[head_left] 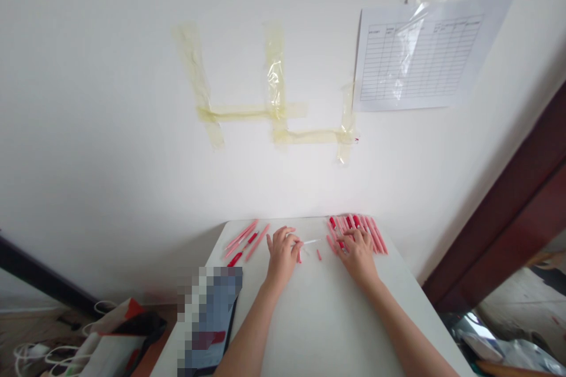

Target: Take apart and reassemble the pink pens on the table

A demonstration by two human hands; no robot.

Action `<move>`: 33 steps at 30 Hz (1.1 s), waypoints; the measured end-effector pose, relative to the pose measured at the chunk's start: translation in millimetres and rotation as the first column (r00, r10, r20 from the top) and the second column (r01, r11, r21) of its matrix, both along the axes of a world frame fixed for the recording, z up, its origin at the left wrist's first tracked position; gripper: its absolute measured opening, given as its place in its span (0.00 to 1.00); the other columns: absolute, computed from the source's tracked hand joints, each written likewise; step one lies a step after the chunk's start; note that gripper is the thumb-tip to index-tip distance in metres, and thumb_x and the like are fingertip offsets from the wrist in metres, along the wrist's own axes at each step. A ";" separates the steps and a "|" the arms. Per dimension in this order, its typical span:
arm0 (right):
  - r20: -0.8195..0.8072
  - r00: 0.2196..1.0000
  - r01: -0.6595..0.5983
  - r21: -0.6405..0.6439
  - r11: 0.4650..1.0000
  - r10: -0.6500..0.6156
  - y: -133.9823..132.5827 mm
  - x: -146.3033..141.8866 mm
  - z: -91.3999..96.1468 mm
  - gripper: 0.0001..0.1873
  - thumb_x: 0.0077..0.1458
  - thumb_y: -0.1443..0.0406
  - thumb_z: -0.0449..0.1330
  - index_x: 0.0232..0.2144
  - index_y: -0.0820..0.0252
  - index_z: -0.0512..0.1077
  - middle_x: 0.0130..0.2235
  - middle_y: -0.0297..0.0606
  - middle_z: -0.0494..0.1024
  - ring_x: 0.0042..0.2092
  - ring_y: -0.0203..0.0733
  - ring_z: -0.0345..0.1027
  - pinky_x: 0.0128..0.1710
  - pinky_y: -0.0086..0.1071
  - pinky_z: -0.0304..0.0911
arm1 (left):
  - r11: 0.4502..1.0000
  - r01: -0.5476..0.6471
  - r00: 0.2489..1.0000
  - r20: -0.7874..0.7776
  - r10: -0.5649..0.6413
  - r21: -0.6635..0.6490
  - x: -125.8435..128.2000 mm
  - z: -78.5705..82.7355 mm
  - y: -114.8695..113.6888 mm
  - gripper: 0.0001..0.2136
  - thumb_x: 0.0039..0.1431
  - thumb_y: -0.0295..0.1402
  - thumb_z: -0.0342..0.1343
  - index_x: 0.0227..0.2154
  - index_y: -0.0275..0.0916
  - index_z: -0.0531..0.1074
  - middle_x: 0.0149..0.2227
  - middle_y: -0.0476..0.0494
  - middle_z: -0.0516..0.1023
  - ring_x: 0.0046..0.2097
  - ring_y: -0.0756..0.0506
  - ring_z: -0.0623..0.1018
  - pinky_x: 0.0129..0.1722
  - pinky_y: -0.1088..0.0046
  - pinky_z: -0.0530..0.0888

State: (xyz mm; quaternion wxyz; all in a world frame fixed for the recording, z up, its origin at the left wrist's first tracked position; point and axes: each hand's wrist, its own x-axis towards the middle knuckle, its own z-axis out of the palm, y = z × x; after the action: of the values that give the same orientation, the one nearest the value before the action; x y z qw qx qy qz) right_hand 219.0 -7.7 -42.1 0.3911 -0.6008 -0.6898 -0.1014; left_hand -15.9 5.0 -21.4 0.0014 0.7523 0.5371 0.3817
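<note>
**A:** What's the left hand [280, 256] doing?

**B:** Its fingers [287, 237] look pinched on a thin white rod [312, 241], which sticks out sideways toward the right hand. That's a grasp, though the fingertips partly hide the contact.

**A:** And the right hand [358, 258]?

**B:** It's spread over a fanned row of slim pink tubes with red parts [358, 232], near the far edge of the white worktop [327, 324]. I can't tell whether those fingers are closed on any tube or just resting there.

**A:** What else is close by?

**B:** A smaller group of pink and red tubes [242, 241] lies left of the left hand, and a short pink piece [319, 254] sits loose between the hands.

**A:** So what's in hand at this moment?

**B:** It looks like close work on that one white rod, held in the gap between the hands, just above the worktop. From how things lie, the next move calls for a steady pinch on the rod and a precise touch from the right hand.
</note>
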 end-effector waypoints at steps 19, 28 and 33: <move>0.081 0.997 0.003 -0.051 0.999 0.001 1.1 -8.2 -7.6 0.06 0.54 0.60 0.61 0.29 0.54 0.75 0.43 0.40 0.72 0.52 0.53 0.59 0.51 0.48 0.55 | 1.000 0.010 1.000 0.009 -0.010 -0.017 -0.6 0.6 -0.5 0.03 0.61 0.32 0.54 0.33 0.42 0.72 0.51 0.41 0.74 0.59 0.39 0.67 0.62 0.37 0.51; 0.039 0.997 -0.071 -0.020 0.997 0.072 6.0 -2.8 -12.7 0.08 0.58 0.59 0.58 0.31 0.54 0.75 0.43 0.42 0.72 0.51 0.53 0.59 0.49 0.49 0.59 | 1.000 -0.023 1.000 -0.005 0.023 0.008 -1.5 -1.5 0.5 0.04 0.62 0.32 0.53 0.34 0.42 0.72 0.51 0.40 0.74 0.59 0.39 0.68 0.61 0.37 0.52; -0.028 0.995 -0.093 0.013 0.996 0.094 8.5 2.3 -11.6 0.09 0.60 0.59 0.56 0.35 0.54 0.76 0.44 0.43 0.72 0.51 0.52 0.58 0.51 0.51 0.60 | 0.999 -0.036 0.999 -0.002 0.036 -0.010 -2.0 2.1 -0.9 0.04 0.61 0.31 0.53 0.34 0.42 0.72 0.50 0.41 0.74 0.59 0.39 0.68 0.61 0.37 0.52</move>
State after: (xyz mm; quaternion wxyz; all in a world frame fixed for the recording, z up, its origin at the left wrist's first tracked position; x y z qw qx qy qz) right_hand 221.3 0.8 -53.7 0.4090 -0.5669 -0.7108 -0.0784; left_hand -17.9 4.1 -19.3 -0.0020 0.7429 0.5523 0.3784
